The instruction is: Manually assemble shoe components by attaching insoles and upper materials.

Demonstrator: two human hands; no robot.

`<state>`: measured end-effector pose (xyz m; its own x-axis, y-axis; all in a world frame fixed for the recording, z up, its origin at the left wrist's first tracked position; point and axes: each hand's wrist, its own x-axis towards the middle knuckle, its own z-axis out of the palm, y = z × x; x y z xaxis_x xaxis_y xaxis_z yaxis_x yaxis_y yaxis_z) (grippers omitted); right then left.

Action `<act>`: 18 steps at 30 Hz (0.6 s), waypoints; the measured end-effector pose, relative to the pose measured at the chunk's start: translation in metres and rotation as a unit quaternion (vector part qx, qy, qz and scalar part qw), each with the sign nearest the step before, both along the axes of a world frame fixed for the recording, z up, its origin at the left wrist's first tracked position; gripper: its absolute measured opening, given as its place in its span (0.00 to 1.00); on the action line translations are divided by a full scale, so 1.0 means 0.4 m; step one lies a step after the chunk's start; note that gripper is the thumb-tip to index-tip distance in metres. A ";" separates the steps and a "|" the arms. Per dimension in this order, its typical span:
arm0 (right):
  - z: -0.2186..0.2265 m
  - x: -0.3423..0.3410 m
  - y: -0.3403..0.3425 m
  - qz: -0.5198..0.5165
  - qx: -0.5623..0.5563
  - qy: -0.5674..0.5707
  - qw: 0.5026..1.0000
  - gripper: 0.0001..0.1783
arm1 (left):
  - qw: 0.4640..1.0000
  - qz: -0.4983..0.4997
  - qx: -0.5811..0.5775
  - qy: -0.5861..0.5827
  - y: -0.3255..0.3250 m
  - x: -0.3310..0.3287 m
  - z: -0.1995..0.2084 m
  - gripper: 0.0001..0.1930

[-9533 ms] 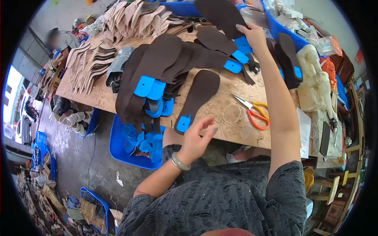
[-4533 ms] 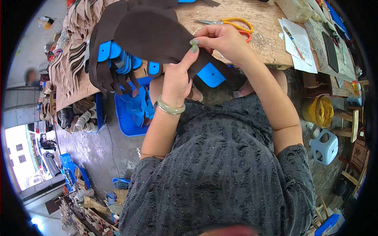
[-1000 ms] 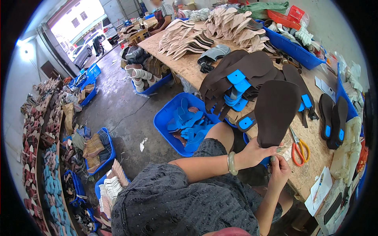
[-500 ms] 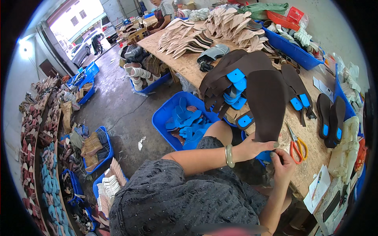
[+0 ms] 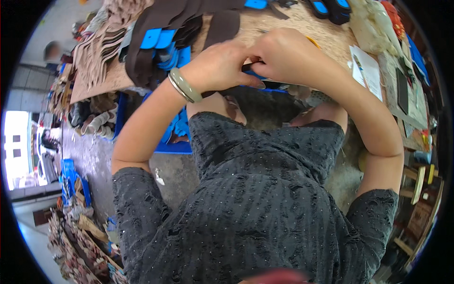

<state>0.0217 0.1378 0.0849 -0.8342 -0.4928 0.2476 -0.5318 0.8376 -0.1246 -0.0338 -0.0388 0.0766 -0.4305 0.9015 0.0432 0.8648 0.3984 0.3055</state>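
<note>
My left hand (image 5: 220,66), with a pale bangle (image 5: 183,85) on its wrist, and my right hand (image 5: 283,53) meet at the table's near edge. Both are closed on a dark brown insole with a blue end piece (image 5: 255,74), which shows only in small part between the fingers. Beyond my left hand lies a long brown sole shape (image 5: 222,27); its link to the held part is hidden. To the left, a pile of brown insoles (image 5: 142,61) has blue heel pads (image 5: 158,39). A yellow scissors handle (image 5: 313,41) peeks out behind my right hand.
Pale cut pieces (image 5: 97,59) are stacked at the table's left. Paper with a pen (image 5: 366,71) lies right, near a dark flat object (image 5: 402,90). Below the table stands a blue basket (image 5: 172,148) of blue pieces. Dark insoles (image 5: 338,10) lie far right.
The view has swung round, so table and hands now appear higher up. My hands have drawn together, and the insole, plainly visible before, is mostly covered by them.
</note>
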 end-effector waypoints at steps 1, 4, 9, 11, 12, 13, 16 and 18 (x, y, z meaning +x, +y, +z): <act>-0.002 -0.011 0.009 -0.007 -0.009 -0.027 1.000 0.09 | 0.987 0.005 -0.070 -0.146 0.028 -0.010 0.008 0.21; -0.032 -0.035 0.047 0.000 -0.108 -0.096 0.990 0.10 | 0.964 0.003 -0.078 -0.252 0.042 -0.059 -0.064 0.20; -0.046 0.004 0.120 -0.102 -0.419 -0.302 0.850 0.10 | 0.951 -0.004 -0.118 -0.285 0.057 -0.016 -0.033 0.15; -0.083 0.011 0.149 -0.082 -0.454 -0.328 0.824 0.13 | 0.940 -0.005 -0.118 -0.319 0.048 -0.009 -0.034 0.16; -0.102 0.016 0.155 -0.052 -0.525 -0.317 0.788 0.12 | 0.942 -0.008 -0.082 -0.325 0.047 0.001 -0.031 0.15; -0.117 0.019 0.160 -0.022 -0.593 -0.303 0.746 0.12 | 0.941 -0.010 -0.081 -0.327 0.047 0.005 -0.031 0.15; -0.144 0.025 0.151 -0.027 -0.662 -0.252 0.705 0.12 | 0.925 0.017 -0.031 -0.378 0.040 0.017 -0.035 0.15; -0.153 0.028 0.147 -0.020 -0.684 -0.232 0.691 0.11 | 0.886 0.031 0.041 -0.461 0.038 0.026 -0.037 0.14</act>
